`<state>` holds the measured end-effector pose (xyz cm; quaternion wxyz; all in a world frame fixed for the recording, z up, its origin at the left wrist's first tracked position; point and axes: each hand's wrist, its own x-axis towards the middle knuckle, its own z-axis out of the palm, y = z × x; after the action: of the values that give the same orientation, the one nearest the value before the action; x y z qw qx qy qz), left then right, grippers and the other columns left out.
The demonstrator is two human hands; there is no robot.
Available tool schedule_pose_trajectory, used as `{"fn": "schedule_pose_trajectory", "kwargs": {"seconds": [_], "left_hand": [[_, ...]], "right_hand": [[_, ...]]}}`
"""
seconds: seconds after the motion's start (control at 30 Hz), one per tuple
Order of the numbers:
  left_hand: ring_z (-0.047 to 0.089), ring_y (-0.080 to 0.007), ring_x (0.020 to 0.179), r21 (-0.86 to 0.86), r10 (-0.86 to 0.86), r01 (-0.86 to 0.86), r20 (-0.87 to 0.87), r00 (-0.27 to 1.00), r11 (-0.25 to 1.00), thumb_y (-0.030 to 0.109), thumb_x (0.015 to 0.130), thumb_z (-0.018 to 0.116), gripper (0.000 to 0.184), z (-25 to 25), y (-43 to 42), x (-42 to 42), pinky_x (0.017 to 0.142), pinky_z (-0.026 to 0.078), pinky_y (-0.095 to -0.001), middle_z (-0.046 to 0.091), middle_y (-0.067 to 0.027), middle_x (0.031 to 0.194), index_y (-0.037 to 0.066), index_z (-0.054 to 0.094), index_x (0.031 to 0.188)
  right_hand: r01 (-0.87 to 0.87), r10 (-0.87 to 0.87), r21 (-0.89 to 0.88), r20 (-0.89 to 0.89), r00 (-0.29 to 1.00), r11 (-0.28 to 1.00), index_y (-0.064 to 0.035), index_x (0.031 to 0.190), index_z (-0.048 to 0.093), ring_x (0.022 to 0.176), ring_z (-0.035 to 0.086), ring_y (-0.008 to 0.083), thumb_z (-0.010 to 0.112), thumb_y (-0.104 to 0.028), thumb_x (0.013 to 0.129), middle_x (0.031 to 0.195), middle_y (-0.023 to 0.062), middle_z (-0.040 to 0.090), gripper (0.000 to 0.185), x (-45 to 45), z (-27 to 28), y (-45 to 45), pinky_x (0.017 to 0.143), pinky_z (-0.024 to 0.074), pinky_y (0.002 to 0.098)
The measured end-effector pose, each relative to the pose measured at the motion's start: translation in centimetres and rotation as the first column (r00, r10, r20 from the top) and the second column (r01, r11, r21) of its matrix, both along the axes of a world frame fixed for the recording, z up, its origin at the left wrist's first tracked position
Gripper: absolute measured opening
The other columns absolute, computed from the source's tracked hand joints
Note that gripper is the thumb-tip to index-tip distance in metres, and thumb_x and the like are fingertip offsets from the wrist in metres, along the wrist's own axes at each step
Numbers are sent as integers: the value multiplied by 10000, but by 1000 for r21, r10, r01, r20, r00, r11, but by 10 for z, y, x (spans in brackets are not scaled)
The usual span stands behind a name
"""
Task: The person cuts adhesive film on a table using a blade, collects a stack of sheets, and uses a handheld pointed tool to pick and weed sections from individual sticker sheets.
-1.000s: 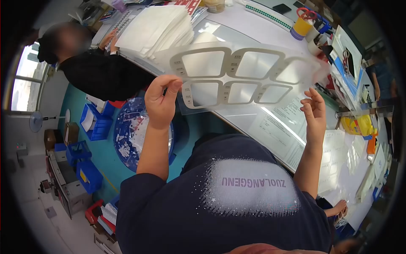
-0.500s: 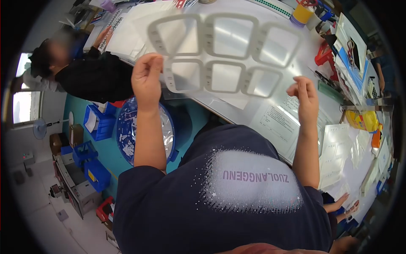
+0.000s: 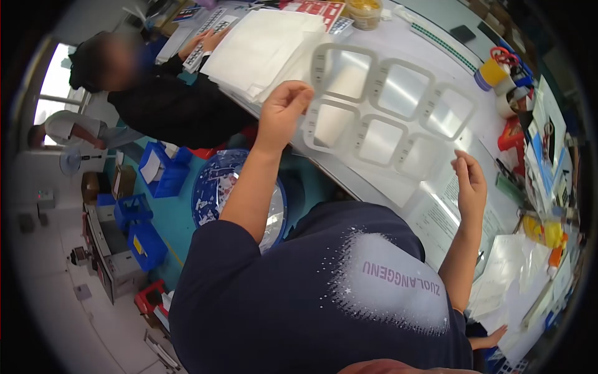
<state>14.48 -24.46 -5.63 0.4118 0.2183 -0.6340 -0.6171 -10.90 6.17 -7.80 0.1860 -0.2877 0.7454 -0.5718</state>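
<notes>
A clear plastic sheet [image 3: 367,112] with grey rounded frames printed around several see-through windows is held up over the table, tilted down to the right. My left hand [image 3: 283,115] pinches its left edge between thumb and fingers. At the lower right edge of the sheet is my right hand [image 3: 471,181], its fingers pressed together at the clear margin; the exact contact is hard to see. Under the sheet and beside my right hand, a printed text page [image 3: 439,215] lies on the table.
A stack of white sheets [image 3: 265,53] lies at the table's far left, near a person in black [image 3: 168,112]. A blue bin [image 3: 208,187] with scraps stands on the floor. Yellow tape [image 3: 492,73], red-handled scissors [image 3: 503,56] and papers line the right side. Another person's hand [image 3: 496,336] shows lower right.
The view has turned, so the surroundings shift right. The sheet has moved right and tilted, its right end lower. Both hands still stay at its edges.
</notes>
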Motion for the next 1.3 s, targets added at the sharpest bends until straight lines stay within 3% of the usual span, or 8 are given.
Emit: {"fn": "schedule_pose_trajectory", "kwargs": {"seconds": [0.23, 0.33, 0.47, 0.6, 0.73, 0.97, 1.13, 1.3], "left_hand": [[529, -54, 717, 28, -75, 76, -34, 997, 997, 100, 941, 671, 108, 6, -19, 6, 673, 445, -204, 614, 16, 802, 14, 660, 1007], [551, -63, 721, -139, 14, 1, 105, 994, 990, 91, 926, 679, 79, 13, -18, 5, 667, 451, -209, 637, 12, 802, 20, 681, 962], [604, -133, 702, -371, 149, 18, 418, 896, 928, 205, 877, 708, 124, 12, -15, -5, 655, 472, -287, 669, -45, 790, 91, 703, 928], [634, -222, 729, -329, 144, 49, 535, 832, 943, 278, 886, 683, 178, -18, -20, -22, 668, 481, -351, 688, -72, 812, 106, 703, 929], [640, -231, 746, -287, 149, 17, 547, 824, 958, 296, 886, 679, 204, -26, -17, -21, 687, 486, -360, 691, -73, 810, 101, 699, 944], [651, -241, 783, -302, 190, -1, 594, 781, 953, 318, 877, 658, 222, -36, -10, -28, 714, 494, -377, 697, -76, 825, 105, 694, 924], [656, -253, 808, -296, 185, 10, 623, 760, 955, 331, 872, 664, 233, -42, -4, -36, 726, 494, -386, 700, -78, 852, 110, 690, 940], [658, -265, 824, -319, 167, 55, 625, 763, 946, 339, 873, 663, 246, -45, 0, -47, 728, 499, -398, 703, -79, 868, 107, 692, 948]], "right_hand": [[-58, 67, -51, 198, 978, 997, -10, 1125, 648, 832, 596, 106, 660, -213, 961, 873, 24, 646, 260, 5, -24, -16, 839, 464, 262], [-32, 22, 32, 255, 967, 999, -19, 1075, 664, 841, 595, 116, 672, -216, 947, 866, 30, 648, 235, 18, -43, -24, 861, 450, 269], [-39, -7, 124, 350, 937, 992, -34, 1037, 681, 870, 571, 111, 680, -250, 931, 914, 17, 636, 241, 9, -100, -18, 932, 416, 293], [-9, -79, 217, 394, 916, 976, -89, 953, 673, 863, 520, 81, 717, -286, 906, 885, -39, 599, 208, 10, -125, -8, 854, 393, 256], [-9, -75, 254, 317, 946, 967, -85, 897, 648, 785, 474, 58, 717, -279, 912, 816, -56, 557, 206, 19, -113, -9, 781, 399, 234], [-76, -19, 233, 379, 925, 970, -52, 949, 656, 788, 514, 72, 691, -285, 930, 849, -30, 583, 237, -7, -137, -1, 747, 443, 255], [-117, 12, 164, 533, 846, 979, -28, 1089, 651, 842, 562, 95, 670, -244, 934, 897, -7, 612, 267, -15, -137, 9, 803, 466, 260], [-135, 21, 145, 604, 797, 980, -22, 1090, 643, 877, 582, 112, 661, -227, 942, 925, -1, 608, 253, -26, -147, 23, 833, 483, 272]]}}
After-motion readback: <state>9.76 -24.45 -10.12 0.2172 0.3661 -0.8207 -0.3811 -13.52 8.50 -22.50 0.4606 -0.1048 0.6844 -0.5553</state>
